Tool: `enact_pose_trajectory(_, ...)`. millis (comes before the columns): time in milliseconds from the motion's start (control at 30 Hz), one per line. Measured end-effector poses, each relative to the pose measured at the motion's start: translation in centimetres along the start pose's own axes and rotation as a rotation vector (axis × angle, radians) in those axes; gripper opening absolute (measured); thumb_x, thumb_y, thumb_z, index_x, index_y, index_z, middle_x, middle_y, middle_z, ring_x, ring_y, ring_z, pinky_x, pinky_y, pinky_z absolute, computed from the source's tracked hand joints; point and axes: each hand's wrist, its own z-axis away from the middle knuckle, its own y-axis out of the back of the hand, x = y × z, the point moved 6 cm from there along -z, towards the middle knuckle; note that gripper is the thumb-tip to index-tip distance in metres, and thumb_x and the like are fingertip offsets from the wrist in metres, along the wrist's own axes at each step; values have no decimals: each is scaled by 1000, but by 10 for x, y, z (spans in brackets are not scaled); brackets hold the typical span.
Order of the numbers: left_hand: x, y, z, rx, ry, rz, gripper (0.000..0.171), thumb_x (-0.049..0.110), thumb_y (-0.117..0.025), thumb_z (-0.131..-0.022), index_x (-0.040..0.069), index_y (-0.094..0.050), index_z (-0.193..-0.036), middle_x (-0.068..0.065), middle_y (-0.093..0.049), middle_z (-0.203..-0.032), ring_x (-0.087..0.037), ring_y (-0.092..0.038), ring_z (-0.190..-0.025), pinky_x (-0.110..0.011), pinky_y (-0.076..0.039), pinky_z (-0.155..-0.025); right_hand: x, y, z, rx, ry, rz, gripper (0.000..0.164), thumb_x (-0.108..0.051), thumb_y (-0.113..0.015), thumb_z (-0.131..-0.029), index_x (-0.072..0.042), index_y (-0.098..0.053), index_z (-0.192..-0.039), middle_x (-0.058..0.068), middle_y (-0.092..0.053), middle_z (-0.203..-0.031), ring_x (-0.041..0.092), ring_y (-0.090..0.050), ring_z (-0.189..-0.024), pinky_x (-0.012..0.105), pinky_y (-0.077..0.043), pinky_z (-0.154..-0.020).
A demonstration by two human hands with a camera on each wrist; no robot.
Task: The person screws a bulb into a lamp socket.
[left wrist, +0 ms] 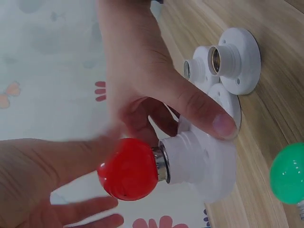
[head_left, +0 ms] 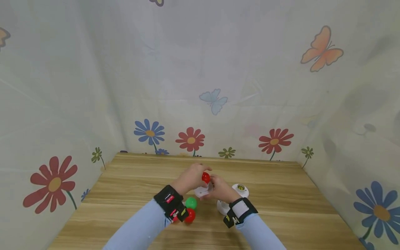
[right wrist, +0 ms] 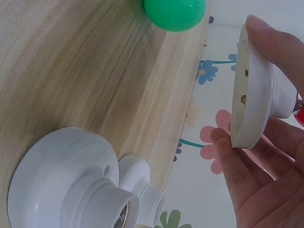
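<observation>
My right hand [head_left: 220, 189] grips a white lamp socket [left wrist: 213, 166] by its round base, thumb on one side and fingers on the other, raised above the table. A red light bulb [left wrist: 130, 171] sits in the socket's mouth, with part of its metal cap showing. My left hand [head_left: 192, 177] holds the bulb's glass between thumb and fingers; these fingers are blurred in the left wrist view. The underside of the base, with small brass screws, faces the right wrist camera.
More white lamp sockets [head_left: 240, 189] stand on the wooden table [head_left: 140, 180], right of and partly behind my right wrist. A green bulb [head_left: 191, 203] and a red bulb [head_left: 189, 216] lie by my left wrist, with another reddish one partly hidden there. A flowered curtain [head_left: 187, 69] encloses the table.
</observation>
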Motion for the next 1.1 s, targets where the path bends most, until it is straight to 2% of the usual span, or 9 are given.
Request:
enact_pose_trajectory(100,-3,-1,0,48,67,-94,55,39,-76,-81,10,-61,-126,-11,-62,-116,-22,-57,-99,-33,-56,-82,0,1,1,1,-16,-14,69,-39,-87,-68,-15,-60,-127,6,-62,-121,24,-60,-105,47,-50,-96)
enact_pose_trajectory(167,-5,0,0,82,100,-169,57,48,-73,-82,9,-62,-122,-10,-62,-110,-22,-56,-96,-34,-56,-78,0,1,1,0,-22,-20,66,-39,-87,-68,-18,-62,-125,5,-61,-122,24,-59,-106,47,-50,-95)
enact_pose_trajectory(233,-5,0,0,105,119,-221,55,51,-72,-81,9,-64,-114,-7,-63,-101,-21,-56,-90,-33,-55,-74,0,1,1,3,-27,-19,64,-39,-87,-68,-21,-63,-125,4,-61,-121,23,-58,-105,46,-51,-95)
enact_pose_trajectory(300,-6,0,0,111,128,-231,51,51,-73,-80,9,-64,-106,-5,-61,-92,-19,-54,-83,-31,-52,-67,-1,2,1,6,-26,-21,63,-37,-87,-69,-21,-63,-124,3,-62,-120,23,-59,-104,46,-51,-94)
enact_pose_trajectory(467,-6,-1,0,96,130,-196,44,46,-76,-79,10,-62,-99,-3,-58,-84,-17,-51,-76,-27,-48,-62,-1,2,1,8,-36,-15,68,-38,-87,-68,-16,-60,-126,3,-64,-116,21,-60,-101,45,-52,-93)
enact_pose_trajectory(700,-5,-4,-1,36,70,-12,30,15,-77,-83,9,-65,-109,-8,-63,-99,-18,-58,-84,-28,-56,-76,0,2,1,10,-29,25,70,-39,-87,-68,-13,-60,-127,4,-63,-119,22,-59,-104,47,-50,-95)
enact_pose_trajectory(800,-4,-5,-1,21,31,31,29,6,-75,-83,9,-65,-111,-8,-64,-103,-19,-58,-88,-28,-56,-79,-1,2,1,8,-9,24,70,-40,-87,-68,-13,-60,-127,4,-64,-119,22,-59,-104,47,-49,-97)
enact_pose_trajectory(967,-2,-5,-2,19,-4,57,29,0,-72,-84,10,-66,-111,-8,-63,-106,-21,-58,-91,-28,-56,-81,0,2,1,7,0,16,70,-39,-87,-68,-14,-60,-127,2,-64,-119,21,-59,-104,46,-48,-98)
enact_pose_trajectory(1100,-3,-5,-2,12,22,72,40,5,-77,-81,9,-63,-118,-10,-62,-114,-23,-58,-96,-32,-55,-85,-2,2,1,7,9,29,68,-39,-87,-68,-13,-61,-125,2,-65,-117,20,-59,-102,46,-49,-96)
